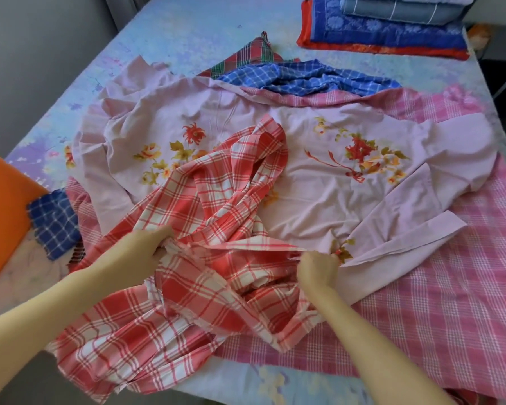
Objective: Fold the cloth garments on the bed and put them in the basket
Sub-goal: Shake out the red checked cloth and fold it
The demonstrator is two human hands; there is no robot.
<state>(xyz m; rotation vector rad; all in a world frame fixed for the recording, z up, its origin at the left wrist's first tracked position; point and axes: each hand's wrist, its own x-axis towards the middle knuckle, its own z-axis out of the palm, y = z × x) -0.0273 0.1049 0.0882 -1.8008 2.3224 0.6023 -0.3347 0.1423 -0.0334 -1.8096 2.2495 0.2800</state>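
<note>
Gripping the red checked cloth (pixel 205 217) (bunched on the bed (pixel 170 39)): left hand (pixel 146 247), right hand (pixel 316 267).

Both bare forearms reach forward from the lower edge, angled inward. The left hand (pixel 146 247) has its fingers curled closed in a pinching grip. The right hand (pixel 317 267) is likewise bunched tight, knuckles up, level with the left.

A crumpled red-and-white checked cloth (pixel 205 229) sprawls unfolded toward six o'clock on the bed (pixel 164 39), overlapping a lilac floral cloth (pixel 319 185).
</note>
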